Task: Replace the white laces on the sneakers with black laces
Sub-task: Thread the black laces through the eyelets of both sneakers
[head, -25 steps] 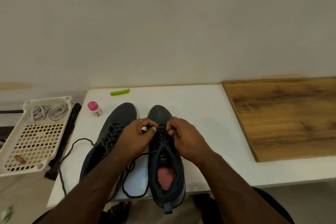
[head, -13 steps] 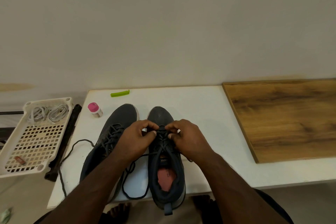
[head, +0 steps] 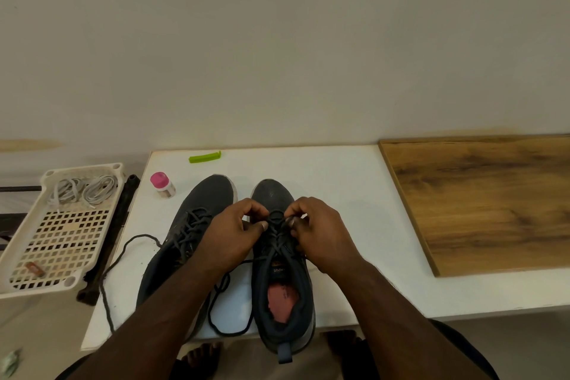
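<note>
Two dark grey sneakers stand side by side on the white table (head: 339, 182), toes pointing away from me. The right sneaker (head: 282, 293) carries a black lace (head: 279, 233) through its eyelets. My left hand (head: 236, 230) and my right hand (head: 317, 230) pinch that lace near the lowest eyelets, one on each side. The left sneaker (head: 203, 203) is laced in black too, and its loose lace ends (head: 123, 256) trail over the table to the left and front. White laces (head: 83, 190) lie coiled in a cream basket (head: 23, 285) at the left.
A small pink-capped bottle (head: 162, 184) and a green clip (head: 204, 157) lie behind the sneakers. A wooden board (head: 487, 200) covers the table's right part. A black bar (head: 108, 244) runs between basket and table. The right sneaker's heel overhangs the front edge.
Both hands have shifted slightly along the right sneaker's lace, fingertips drawing closer together over the lower eyelets. The sneakers and the other objects have stayed in place.
</note>
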Demonstrator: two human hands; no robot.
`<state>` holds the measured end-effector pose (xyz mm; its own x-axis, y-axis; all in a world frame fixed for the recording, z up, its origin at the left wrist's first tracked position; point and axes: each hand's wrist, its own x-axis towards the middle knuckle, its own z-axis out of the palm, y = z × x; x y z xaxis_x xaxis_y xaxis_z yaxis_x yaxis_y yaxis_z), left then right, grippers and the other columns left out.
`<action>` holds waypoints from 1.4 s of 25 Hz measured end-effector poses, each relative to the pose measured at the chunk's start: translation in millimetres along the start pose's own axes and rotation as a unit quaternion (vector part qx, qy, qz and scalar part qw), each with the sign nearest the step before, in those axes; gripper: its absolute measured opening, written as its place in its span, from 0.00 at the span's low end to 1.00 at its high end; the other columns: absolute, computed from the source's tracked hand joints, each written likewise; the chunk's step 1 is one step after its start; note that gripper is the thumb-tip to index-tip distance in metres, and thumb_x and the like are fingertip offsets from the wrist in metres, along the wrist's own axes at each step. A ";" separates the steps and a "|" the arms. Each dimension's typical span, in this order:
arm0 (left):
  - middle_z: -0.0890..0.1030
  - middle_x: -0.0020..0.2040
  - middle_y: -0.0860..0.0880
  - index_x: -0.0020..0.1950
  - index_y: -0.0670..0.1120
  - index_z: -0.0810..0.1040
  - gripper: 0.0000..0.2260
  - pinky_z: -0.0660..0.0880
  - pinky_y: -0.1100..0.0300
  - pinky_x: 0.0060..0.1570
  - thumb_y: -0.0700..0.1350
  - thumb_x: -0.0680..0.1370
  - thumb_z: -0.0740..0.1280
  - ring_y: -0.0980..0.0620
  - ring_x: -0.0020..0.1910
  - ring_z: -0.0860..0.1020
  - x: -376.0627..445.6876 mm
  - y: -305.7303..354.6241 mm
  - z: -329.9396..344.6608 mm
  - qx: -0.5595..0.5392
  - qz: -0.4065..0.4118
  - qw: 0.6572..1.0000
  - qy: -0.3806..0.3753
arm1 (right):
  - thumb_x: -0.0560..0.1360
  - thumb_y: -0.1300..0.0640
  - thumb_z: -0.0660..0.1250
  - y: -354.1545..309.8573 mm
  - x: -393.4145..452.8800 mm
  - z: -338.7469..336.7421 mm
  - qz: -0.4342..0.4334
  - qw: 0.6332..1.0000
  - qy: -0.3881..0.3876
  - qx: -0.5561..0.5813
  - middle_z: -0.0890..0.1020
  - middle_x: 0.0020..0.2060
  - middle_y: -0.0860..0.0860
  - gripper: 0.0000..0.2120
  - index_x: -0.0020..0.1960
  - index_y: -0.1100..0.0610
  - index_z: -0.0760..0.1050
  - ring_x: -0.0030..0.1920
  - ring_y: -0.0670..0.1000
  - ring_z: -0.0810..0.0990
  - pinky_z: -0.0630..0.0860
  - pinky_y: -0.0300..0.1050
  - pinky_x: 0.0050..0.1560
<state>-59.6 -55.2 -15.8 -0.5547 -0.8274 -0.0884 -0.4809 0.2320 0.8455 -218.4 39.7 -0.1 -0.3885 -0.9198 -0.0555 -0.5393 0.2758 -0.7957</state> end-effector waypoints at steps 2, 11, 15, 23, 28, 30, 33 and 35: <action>0.82 0.45 0.55 0.45 0.54 0.79 0.08 0.78 0.60 0.44 0.40 0.76 0.71 0.56 0.38 0.82 -0.5 0.0 -0.6 -0.009 0.008 1.000 -0.004 | 0.78 0.62 0.65 2.0 0.4 -0.2 0.018 1.000 -0.002 0.019 0.80 0.42 0.44 0.08 0.48 0.50 0.78 0.42 0.47 0.80 0.82 0.52 0.48; 0.78 0.47 0.57 0.46 0.58 0.80 0.10 0.67 0.73 0.49 0.41 0.77 0.69 0.63 0.51 0.74 0.5 -2.8 -2.3 0.096 0.096 0.990 -0.042 | 0.78 0.60 0.67 3.3 2.3 2.6 0.024 1.000 -0.010 -0.016 0.80 0.40 0.45 0.05 0.45 0.52 0.78 0.39 0.48 0.80 0.81 0.53 0.46; 0.78 0.46 0.56 0.46 0.55 0.78 0.10 0.66 0.73 0.46 0.39 0.78 0.67 0.59 0.51 0.74 -2.6 0.8 -1.7 0.096 0.115 0.988 -0.025 | 0.78 0.59 0.68 5.3 4.2 2.8 0.029 0.999 -0.023 -0.026 0.82 0.44 0.46 0.05 0.51 0.52 0.81 0.41 0.46 0.80 0.80 0.49 0.49; 0.83 0.43 0.59 0.43 0.55 0.80 0.08 0.72 0.73 0.45 0.41 0.74 0.72 0.62 0.46 0.81 -4.3 1.5 -8.2 0.035 0.039 0.997 -0.048 | 0.79 0.60 0.66 5.3 4.2 4.4 0.017 0.999 -0.006 -0.036 0.80 0.42 0.46 0.05 0.45 0.53 0.78 0.42 0.49 0.79 0.79 0.54 0.49; 0.83 0.44 0.58 0.47 0.57 0.80 0.08 0.74 0.71 0.46 0.42 0.75 0.72 0.61 0.46 0.81 -4.6 0.8 -10.3 0.033 0.037 0.998 -0.050 | 0.78 0.60 0.67 7.7 4.7 5.1 0.044 0.999 -0.010 -0.004 0.81 0.42 0.45 0.05 0.47 0.51 0.79 0.42 0.49 0.82 0.82 0.55 0.48; 0.82 0.45 0.58 0.49 0.57 0.82 0.08 0.75 0.68 0.49 0.43 0.76 0.71 0.62 0.47 0.80 -3.6 0.7 -8.9 0.049 0.051 0.996 -0.051 | 0.78 0.60 0.67 6.6 4.8 4.1 0.044 0.999 -0.014 -0.009 0.82 0.43 0.46 0.05 0.48 0.52 0.81 0.42 0.49 0.82 0.82 0.54 0.48; 0.82 0.44 0.59 0.47 0.56 0.82 0.06 0.75 0.65 0.49 0.43 0.77 0.70 0.62 0.46 0.80 -4.2 3.8 -6.0 0.073 0.062 0.995 -0.040 | 0.78 0.60 0.67 4.5 3.8 2.5 0.036 0.999 -0.010 -0.018 0.81 0.42 0.47 0.04 0.45 0.54 0.80 0.41 0.49 0.81 0.81 0.54 0.49; 0.82 0.42 0.58 0.45 0.55 0.80 0.06 0.75 0.64 0.46 0.44 0.78 0.69 0.61 0.44 0.79 -5.1 6.2 -3.8 0.082 0.056 0.995 -0.025 | 0.78 0.61 0.67 3.6 2.5 2.3 0.033 0.999 -0.008 -0.012 0.80 0.39 0.47 0.05 0.44 0.55 0.78 0.41 0.50 0.81 0.81 0.56 0.48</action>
<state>-57.1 -51.5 -8.1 -0.6425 -0.7658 -0.0272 -0.5158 0.4060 0.7544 -219.6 37.7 -4.4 -0.4116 -0.9038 -0.1171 -0.5306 0.3421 -0.7755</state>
